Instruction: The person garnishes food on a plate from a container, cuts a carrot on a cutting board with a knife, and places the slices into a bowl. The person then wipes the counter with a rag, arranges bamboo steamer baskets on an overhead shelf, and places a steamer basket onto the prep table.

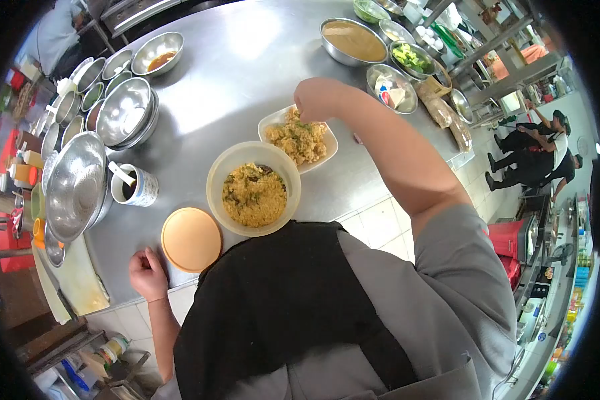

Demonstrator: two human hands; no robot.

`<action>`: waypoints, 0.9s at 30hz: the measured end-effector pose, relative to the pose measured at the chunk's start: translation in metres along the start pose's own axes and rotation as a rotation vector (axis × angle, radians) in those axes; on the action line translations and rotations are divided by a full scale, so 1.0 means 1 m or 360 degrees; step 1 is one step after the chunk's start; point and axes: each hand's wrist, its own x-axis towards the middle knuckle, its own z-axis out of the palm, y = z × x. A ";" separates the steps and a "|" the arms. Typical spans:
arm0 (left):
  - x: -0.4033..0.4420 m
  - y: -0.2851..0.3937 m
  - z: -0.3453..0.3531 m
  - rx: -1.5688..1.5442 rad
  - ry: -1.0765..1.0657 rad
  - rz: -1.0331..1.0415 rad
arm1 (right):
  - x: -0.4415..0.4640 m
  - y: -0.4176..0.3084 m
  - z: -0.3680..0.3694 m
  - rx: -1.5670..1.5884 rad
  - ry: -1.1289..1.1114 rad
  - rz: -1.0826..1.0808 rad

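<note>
My right hand (315,100) is over the far edge of a white dish (331,151) heaped with yellow fried rice (300,141) flecked with green. Its fingers are closed and point down at the rice; what they pinch, if anything, is hidden. Closer to me, a round translucent tub (218,193) holds more of this rice. On the left, my left hand (148,273) rests at the table's edge in a loose fist, with nothing visible in it. Beside it lies a round, pale orange lid (191,240), apart from the fingers.
A patterned mug (147,190) with a white-handled utensil stands left, near stacked metal bowls (123,113) and a perforated metal colander (77,187). At the far right are a bowl of brown liquid (353,41) and a bowl of green pieces (412,59). Several people stand in the background.
</note>
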 end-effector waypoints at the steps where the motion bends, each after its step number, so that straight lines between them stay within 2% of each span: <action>1: -0.001 0.000 0.000 -0.0002 0.0015 -0.0004 | 0.002 0.001 0.003 0.0015 0.0023 0.0015; 6: -0.001 0.001 0.002 -0.0057 0.0059 0.0026 | 0.017 0.011 0.013 0.0006 0.0037 0.0045; 12: -0.001 -0.006 0.003 -0.0025 -0.0001 -0.0005 | -0.006 0.019 -0.005 0.0386 0.0119 -0.0160; 18: -0.001 -0.009 0.005 -0.0024 0.0034 0.0017 | -0.028 0.007 0.005 0.0301 0.0005 -0.0130; 24: -0.002 -0.011 0.005 0.0023 -0.0037 -0.0063 | -0.045 -0.002 0.017 0.0109 0.0287 -0.0044; 26: -0.001 -0.006 0.005 0.0073 0.0006 0.0044 | -0.035 0.002 0.013 -0.0048 0.0297 -0.0090; 27: -0.001 -0.005 0.003 0.0117 0.0035 0.0080 | -0.048 -0.004 0.000 0.0156 0.0495 -0.0224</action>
